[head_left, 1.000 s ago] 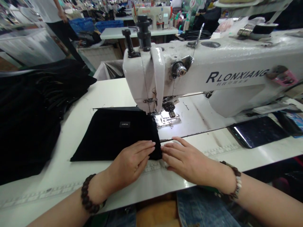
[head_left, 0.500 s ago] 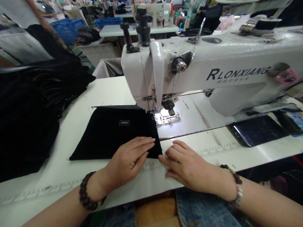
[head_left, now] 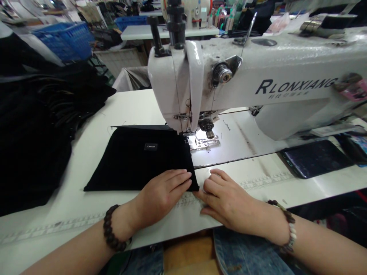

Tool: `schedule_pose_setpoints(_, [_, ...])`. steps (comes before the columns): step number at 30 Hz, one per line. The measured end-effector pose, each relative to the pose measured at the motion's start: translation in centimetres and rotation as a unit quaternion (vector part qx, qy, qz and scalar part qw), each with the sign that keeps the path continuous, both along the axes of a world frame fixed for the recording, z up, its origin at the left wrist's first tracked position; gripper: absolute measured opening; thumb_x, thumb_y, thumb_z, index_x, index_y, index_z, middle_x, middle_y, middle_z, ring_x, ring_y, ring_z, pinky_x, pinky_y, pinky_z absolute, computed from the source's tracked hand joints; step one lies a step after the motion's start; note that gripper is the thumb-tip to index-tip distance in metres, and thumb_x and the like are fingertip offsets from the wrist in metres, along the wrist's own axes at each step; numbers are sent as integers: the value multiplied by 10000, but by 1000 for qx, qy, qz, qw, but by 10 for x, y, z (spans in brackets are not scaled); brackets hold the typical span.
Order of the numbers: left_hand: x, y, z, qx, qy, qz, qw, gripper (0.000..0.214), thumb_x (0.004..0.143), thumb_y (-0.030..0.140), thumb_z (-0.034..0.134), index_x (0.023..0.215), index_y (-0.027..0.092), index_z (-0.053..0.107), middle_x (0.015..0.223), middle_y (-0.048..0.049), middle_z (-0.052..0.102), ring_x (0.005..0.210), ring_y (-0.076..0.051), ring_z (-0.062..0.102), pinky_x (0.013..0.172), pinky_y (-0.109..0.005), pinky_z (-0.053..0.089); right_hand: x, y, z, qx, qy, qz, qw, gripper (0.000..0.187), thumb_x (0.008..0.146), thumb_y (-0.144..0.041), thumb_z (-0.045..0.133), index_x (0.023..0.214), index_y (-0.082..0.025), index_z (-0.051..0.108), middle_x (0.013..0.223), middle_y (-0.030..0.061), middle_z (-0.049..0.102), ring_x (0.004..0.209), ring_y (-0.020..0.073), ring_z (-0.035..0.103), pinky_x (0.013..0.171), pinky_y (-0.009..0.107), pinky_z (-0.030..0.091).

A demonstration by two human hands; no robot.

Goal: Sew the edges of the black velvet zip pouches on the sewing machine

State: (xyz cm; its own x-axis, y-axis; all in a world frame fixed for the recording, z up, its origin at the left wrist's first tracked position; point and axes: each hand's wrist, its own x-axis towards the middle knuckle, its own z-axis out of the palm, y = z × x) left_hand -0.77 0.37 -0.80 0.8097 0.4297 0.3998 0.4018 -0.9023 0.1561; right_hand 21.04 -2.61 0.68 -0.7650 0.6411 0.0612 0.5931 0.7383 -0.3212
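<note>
A black fabric piece (head_left: 134,158) with a small sewn label (head_left: 151,146) lies flat on the white table (head_left: 126,110), its far right corner under the presser foot (head_left: 187,133) of a white sewing machine (head_left: 258,72). My left hand (head_left: 162,194) rests flat on the fabric's near right corner, fingers stretched out. My right hand (head_left: 225,198) lies on the table just right of that corner, fingers curled loosely, fingertips touching the fabric's edge. Both wrists wear bead bracelets.
A large heap of black fabric (head_left: 34,126) fills the left of the table. A dark phone (head_left: 315,158) lies at the right, under the machine arm. Blue baskets (head_left: 64,38) and another sewing machine stand behind.
My right hand's fingers have curled in and drawn close to the fabric corner. My left hand stays flat on the fabric. The view has shifted slightly.
</note>
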Motion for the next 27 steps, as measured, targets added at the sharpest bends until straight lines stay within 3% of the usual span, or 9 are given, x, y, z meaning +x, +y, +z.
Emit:
schedule_pose_setpoints(5, [1, 2, 2, 25, 1, -19, 1000, 195, 871, 103, 432, 974, 80, 596, 1029, -114, 634, 977, -237, 583, 806, -373, 537, 0, 0, 0, 2, -8, 13, 1000, 247, 853, -321, 487, 1014, -148, 557, 810, 42, 516, 802, 199, 410, 880, 388, 298])
schedule_pose_setpoints(15, [3, 4, 7, 49, 19, -46, 998, 305, 903, 81, 315, 944, 58, 616, 1010, -104, 651, 923, -231, 603, 772, -366, 546, 3, 1, -4, 14, 13, 21, 1000, 243, 858, -307, 475, 1008, -136, 562, 788, 36, 520, 793, 189, 411, 898, 389, 297])
schedule_pose_setpoints(21, [2, 3, 4, 48, 30, -52, 997, 291, 892, 72, 329, 996, 62, 600, 1033, -105, 642, 952, -239, 593, 792, -380, 536, 9, 2, 2, 51, 104, 22, 993, 245, 885, -259, 422, 830, -119, 615, 669, 28, 489, 688, 160, 407, 815, 350, 362])
schedule_pose_setpoints(24, [1, 4, 2, 39, 8, -54, 998, 277, 893, 74, 337, 997, 63, 594, 1040, -105, 640, 969, -227, 590, 811, -365, 531, 8, 3, 1, 69, 104, -7, 992, 245, 878, -258, 441, 947, -86, 602, 690, 45, 498, 710, 174, 421, 741, 333, 377])
schedule_pose_setpoints(27, [0, 7, -2, -2, -36, -52, 998, 235, 895, 93, 371, 991, 70, 584, 1038, -108, 639, 983, -191, 587, 849, -327, 517, 6, 4, -3, 80, 58, 13, 995, 274, 880, -260, 449, 1034, -64, 564, 714, 48, 516, 703, 172, 429, 702, 325, 362])
